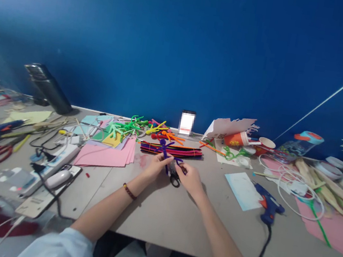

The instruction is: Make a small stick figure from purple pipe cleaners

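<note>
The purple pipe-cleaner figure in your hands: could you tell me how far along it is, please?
Green, yellow and orange figures already lie finished near the wall. In hand: the left hand holds the purple figure while the right hand puts small scissors to it. A bundle of straight pipe cleaners lies unused behind.

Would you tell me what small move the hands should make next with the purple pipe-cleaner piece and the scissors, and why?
Probably a small snip: the left hand pinches the purple pipe-cleaner piece, and the right hand holds the scissors right against its lower end, so closing the blades there seems apt.
</note>
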{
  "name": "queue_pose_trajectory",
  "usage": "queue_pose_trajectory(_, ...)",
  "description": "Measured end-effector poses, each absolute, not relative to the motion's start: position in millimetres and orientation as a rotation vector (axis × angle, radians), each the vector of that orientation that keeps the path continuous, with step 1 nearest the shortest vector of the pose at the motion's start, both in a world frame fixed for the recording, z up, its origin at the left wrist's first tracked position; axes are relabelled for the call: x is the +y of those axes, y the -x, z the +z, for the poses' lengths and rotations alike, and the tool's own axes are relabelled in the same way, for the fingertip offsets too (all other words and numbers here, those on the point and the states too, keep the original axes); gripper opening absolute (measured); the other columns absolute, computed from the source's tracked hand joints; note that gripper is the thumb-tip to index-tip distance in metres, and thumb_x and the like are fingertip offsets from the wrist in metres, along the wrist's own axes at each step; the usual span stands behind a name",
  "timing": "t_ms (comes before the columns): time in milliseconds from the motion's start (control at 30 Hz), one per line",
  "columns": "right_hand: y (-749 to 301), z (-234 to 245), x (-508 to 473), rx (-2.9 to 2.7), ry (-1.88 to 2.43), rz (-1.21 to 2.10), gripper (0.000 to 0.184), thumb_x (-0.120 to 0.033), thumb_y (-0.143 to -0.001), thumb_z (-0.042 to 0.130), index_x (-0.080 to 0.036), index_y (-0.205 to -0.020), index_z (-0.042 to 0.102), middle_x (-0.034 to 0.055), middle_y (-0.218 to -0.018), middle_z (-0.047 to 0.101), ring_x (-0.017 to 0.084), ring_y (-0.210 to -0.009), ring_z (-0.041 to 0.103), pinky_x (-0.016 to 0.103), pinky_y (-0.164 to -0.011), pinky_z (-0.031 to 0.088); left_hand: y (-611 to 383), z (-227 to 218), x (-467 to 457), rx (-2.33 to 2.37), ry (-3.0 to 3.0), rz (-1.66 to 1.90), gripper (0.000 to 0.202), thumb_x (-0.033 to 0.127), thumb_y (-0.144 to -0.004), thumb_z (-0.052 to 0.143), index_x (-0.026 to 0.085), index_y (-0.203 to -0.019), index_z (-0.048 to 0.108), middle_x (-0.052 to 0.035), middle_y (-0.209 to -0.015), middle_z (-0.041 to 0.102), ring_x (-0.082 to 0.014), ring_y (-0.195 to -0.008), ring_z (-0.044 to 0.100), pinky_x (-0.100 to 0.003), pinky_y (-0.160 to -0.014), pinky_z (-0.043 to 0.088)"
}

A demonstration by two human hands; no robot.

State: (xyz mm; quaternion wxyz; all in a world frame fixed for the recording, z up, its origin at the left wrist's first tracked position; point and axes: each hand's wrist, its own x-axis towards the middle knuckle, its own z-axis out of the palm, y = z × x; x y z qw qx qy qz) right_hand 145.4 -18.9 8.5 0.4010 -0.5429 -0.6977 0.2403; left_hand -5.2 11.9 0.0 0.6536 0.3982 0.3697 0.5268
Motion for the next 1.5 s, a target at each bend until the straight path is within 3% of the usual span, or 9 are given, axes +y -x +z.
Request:
queue_pose_trajectory(167,-144,6,-15,-1.497,1.275,0.894,0.030,-0.043,-0.078,0.053,-0.018,-0.092,0.064,0.0023,-0.070,0.065,0.013,-0.053,0.055,0.024,-0.051,0.043,4,2,9,0.813,-0.880,1.172,0.026,0.028,-0.060,0.076,0.014,-0.076,0.061,0.0001,-0.059,0.060,-0.0099,-0.052,0.054,-0.024,-0.054,0.042)
queue_pose_trajectory(433,-142,7,-15,-1.282,1.261,1.053,0.039,-0.053,-0.073,0.056,-0.016,-0.083,0.065,0.0000,-0.055,0.057,0.010,-0.042,0.047,0.021,-0.037,0.036,7,10,8,0.847,-1.001,1.153,0.025,0.028,-0.062,0.075,0.013,-0.082,0.070,-0.0072,-0.077,0.068,-0.0140,-0.064,0.059,-0.027,-0.062,0.044)
queue_pose_trajectory(700,-140,9,-18,-1.270,1.271,1.040,0.038,-0.051,-0.073,0.055,-0.016,-0.084,0.066,0.0032,-0.064,0.062,0.014,-0.052,0.053,0.021,-0.040,0.039,2,16,2,0.870,-1.009,1.155,0.022,0.029,-0.060,0.076,0.013,-0.071,0.068,-0.0046,-0.070,0.067,-0.0145,-0.063,0.059,-0.027,-0.064,0.044)
queue_pose_trajectory(900,-140,11,-16,-1.158,1.220,1.267,0.039,-0.053,-0.069,0.059,-0.015,-0.061,0.063,0.0013,-0.051,0.057,0.009,-0.041,0.044,0.020,-0.038,0.032,1,18,1,0.927,-1.073,1.234,0.021,0.029,-0.059,0.076,0.015,-0.067,0.065,-0.0029,-0.065,0.064,-0.0127,-0.059,0.057,-0.027,-0.062,0.044)
queue_pose_trajectory(1033,-139,5,-13,-1.161,1.163,1.374,0.035,-0.048,-0.068,0.061,-0.014,-0.073,0.067,0.0014,-0.053,0.060,0.009,-0.042,0.046,0.020,-0.038,0.033,3,16,5,0.957,-1.117,1.285,0.018,0.028,-0.059,0.075,0.015,-0.068,0.066,-0.0033,-0.066,0.065,-0.0131,-0.061,0.057,-0.027,-0.063,0.044)
queue_pose_trajectory(1133,-140,1,-14,-1.342,1.209,1.156,0.032,-0.043,-0.073,0.058,-0.016,-0.086,0.068,0.0030,-0.065,0.066,0.012,-0.049,0.052,0.023,-0.045,0.040,4,15,7,1.015,-1.124,1.315,0.017,0.026,-0.059,0.075,0.015,-0.069,0.066,-0.0029,-0.066,0.064,-0.0129,-0.060,0.057,-0.026,-0.062,0.044)
queue_pose_trajectory(1300,-144,3,-19,-1.804,1.320,0.358,0.021,-0.031,-0.083,0.051,-0.022,-0.085,0.069,0.0056,-0.076,0.068,0.018,-0.072,0.058,0.030,-0.067,0.044,5,14,7,1.000,-1.159,1.259,0.015,0.025,-0.058,0.075,0.015,-0.066,0.066,-0.0029,-0.066,0.064,-0.0129,-0.061,0.056,-0.026,-0.062,0.044)
queue_pose_trajectory(1500,-144,8,-23,-1.905,1.295,0.117,0.019,-0.025,-0.086,0.048,-0.022,-0.086,0.066,0.0040,-0.079,0.068,0.019,-0.077,0.058,0.029,-0.069,0.042,5,13,8,0.966,-1.169,1.237,0.014,0.025,-0.059,0.075,0.015,-0.066,0.067,-0.0033,-0.066,0.065,-0.0130,-0.061,0.056,-0.026,-0.064,0.044)
